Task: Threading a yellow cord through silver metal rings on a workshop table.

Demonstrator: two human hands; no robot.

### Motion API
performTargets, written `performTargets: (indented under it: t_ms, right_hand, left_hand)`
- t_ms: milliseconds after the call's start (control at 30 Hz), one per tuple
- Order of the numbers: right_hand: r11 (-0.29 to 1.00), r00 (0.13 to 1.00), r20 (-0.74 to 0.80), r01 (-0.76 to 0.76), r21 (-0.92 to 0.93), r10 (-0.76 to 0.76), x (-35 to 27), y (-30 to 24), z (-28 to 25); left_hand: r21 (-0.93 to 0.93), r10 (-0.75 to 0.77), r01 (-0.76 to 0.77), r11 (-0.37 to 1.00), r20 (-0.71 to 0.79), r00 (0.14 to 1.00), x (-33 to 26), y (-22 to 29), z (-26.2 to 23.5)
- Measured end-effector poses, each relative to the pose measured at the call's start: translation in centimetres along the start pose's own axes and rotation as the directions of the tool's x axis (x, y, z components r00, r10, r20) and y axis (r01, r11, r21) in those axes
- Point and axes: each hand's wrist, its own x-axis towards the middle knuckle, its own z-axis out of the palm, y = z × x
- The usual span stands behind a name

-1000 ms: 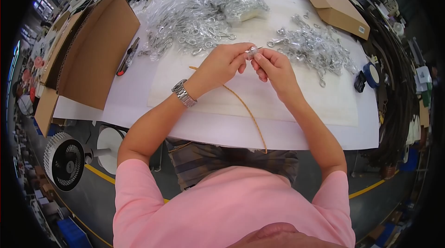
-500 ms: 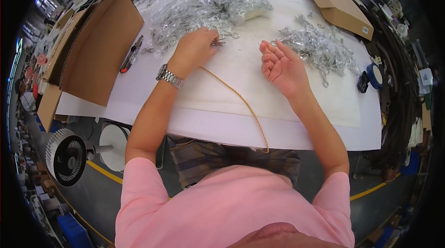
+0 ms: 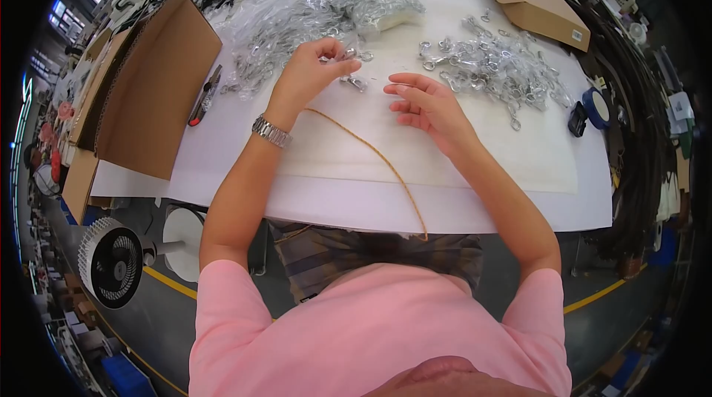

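Left hand (image 3: 311,71) pinched small metal clasp (image 3: 348,54) near bench (image 3: 222,167) far edge, beside bagged hardware pile (image 3: 297,19). Right hand (image 3: 426,104) lay open, fingers spread, holding nothing, mid-bench. Tan cord (image 3: 378,156) trailed to near edge. Best to lift one clasp clear of tangle before bringing hands together.

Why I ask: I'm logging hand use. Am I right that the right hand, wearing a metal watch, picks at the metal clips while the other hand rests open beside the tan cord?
Not quite: the head view shows the left hand, with the metal watch, at the metal clips. The right hand rests open beside the tan cord.
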Motion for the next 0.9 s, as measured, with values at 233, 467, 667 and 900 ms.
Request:
performTargets:
  t_ms: [233, 467, 667, 900]
  right_hand:
    - [0.994, 0.996, 0.034, 0.086, -0.062, -0.084, -0.7, -0.5, 1.5]
    - [0.991, 0.991, -0.005, 0.133, -0.006, -0.133, -0.1, 0.2, 0.4]
    - [0.972, 0.979, -0.024, 0.2, -0.119, -0.205, -0.4, -0.9, 0.5]
    - [0.846, 0.921, -0.07, 0.318, -0.428, -0.383, -0.8, -2.1, 0.3]
  left_hand:
    - [-0.544, -0.151, 0.178, 0.82, 0.096, 0.984, -1.8, 3.1, 1.5]
    - [-0.614, -0.075, 0.182, 0.768, 0.195, 0.978, -2.5, 3.7, 4.3]
    - [-0.563, -0.134, 0.19, 0.804, 0.14, 0.981, -2.0, 3.2, 2.7]
    - [-0.494, -0.062, 0.098, 0.864, 0.087, 0.994, -1.9, 2.9, 3.1]
